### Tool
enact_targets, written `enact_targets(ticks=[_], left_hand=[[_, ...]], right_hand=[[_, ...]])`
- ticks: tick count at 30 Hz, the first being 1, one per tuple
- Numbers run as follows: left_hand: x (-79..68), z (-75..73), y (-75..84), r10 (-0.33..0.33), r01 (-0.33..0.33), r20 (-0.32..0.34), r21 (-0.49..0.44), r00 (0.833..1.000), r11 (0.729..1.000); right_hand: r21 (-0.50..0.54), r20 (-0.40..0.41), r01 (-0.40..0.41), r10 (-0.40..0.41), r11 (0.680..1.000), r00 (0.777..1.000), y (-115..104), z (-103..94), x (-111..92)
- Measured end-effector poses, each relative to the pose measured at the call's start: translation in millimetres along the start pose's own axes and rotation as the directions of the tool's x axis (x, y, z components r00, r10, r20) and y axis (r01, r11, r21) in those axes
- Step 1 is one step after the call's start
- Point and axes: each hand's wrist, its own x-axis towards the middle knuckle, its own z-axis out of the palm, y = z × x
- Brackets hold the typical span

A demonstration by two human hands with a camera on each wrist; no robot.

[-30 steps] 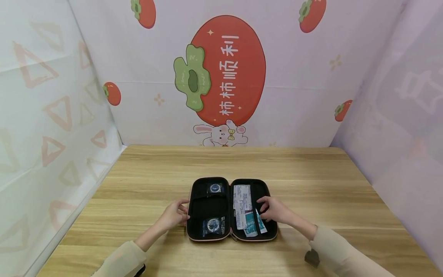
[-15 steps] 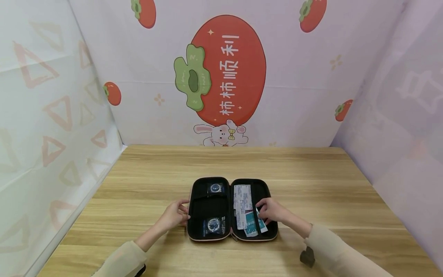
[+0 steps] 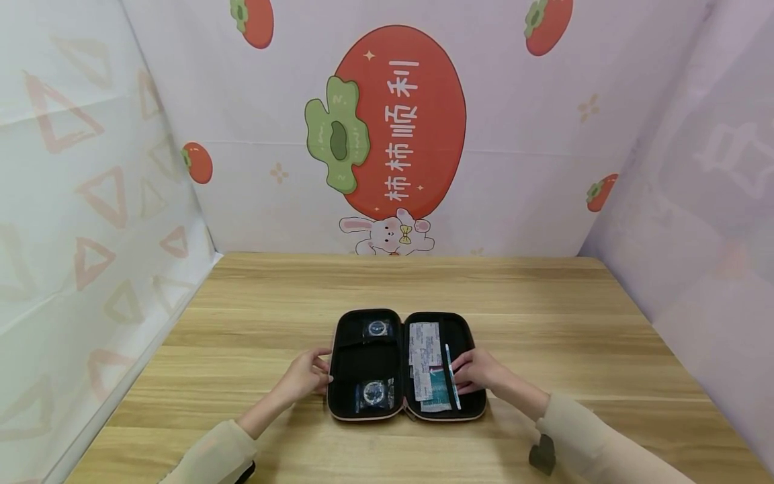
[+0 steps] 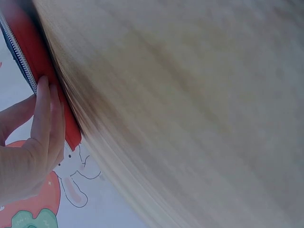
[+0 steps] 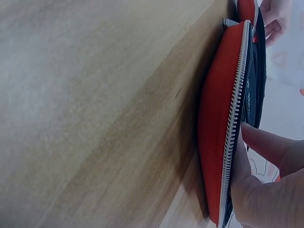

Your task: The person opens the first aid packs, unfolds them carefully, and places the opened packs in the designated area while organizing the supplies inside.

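A zip case [image 3: 365,363], black inside with a red outer shell, lies unfolded on the table. My left hand [image 3: 305,375] grips its left rim; in the left wrist view the fingers [image 4: 42,109] lie against the red side. Over the right half, my right hand [image 3: 480,372] pinches a thin teal-and-white packet [image 3: 456,393], tilted nearly edge-on beside a black elastic band [image 3: 446,366]. In the right wrist view its fingertips reach inside the zipper edge [image 5: 233,109], and the packet is hidden. Another teal packet [image 3: 438,386] and white printed packets [image 3: 425,343] lie left of the band.
Two round items in clear wrappers, one upper [image 3: 377,328] and one lower [image 3: 373,392], sit in the case's left half. The wooden table [image 3: 272,296] reaches back to a printed cloth backdrop [image 3: 496,202], with cloth walls at both sides.
The teal packet at my right hand has turned from lying flat to nearly edge-on along the band. My right fingers have shifted slightly right and down. My left hand stays on the rim.
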Motion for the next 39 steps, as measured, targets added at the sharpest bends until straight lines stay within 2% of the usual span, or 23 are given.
enact_targets(ticks=[9,17,23,28,39], left_hand=[[-1.7,0.0,2.4,-0.008,0.008,-0.008,0.014,1.0,1.0],[-3.3,-0.3,4.9,-0.007,0.007,-0.003,0.017,1.0,1.0],[-3.2,-0.1,4.2,-0.015,0.016,-0.01,0.022,1.0,1.0],[-3.3,0.6,3.6,-0.03,0.031,-0.022,0.023,0.999,0.999],[-0.9,0.3,1.8,-0.004,0.005,-0.015,0.044,1.0,0.999]], right_hand=[[0.013,0.045,-0.015,0.014,1.0,0.999,0.4,0.9,2.6],[-0.015,0.118,0.011,-0.01,1.0,0.993,-1.5,-9.7,6.5],[-0.055,0.059,0.032,-0.029,0.998,0.998,-8.8,-19.0,15.4],[-0.047,0.013,0.021,-0.021,0.999,1.0,-13.2,-22.6,28.1],[-0.013,-0.011,-0.008,0.008,1.0,1.0,-18.5,-22.8,49.4]])
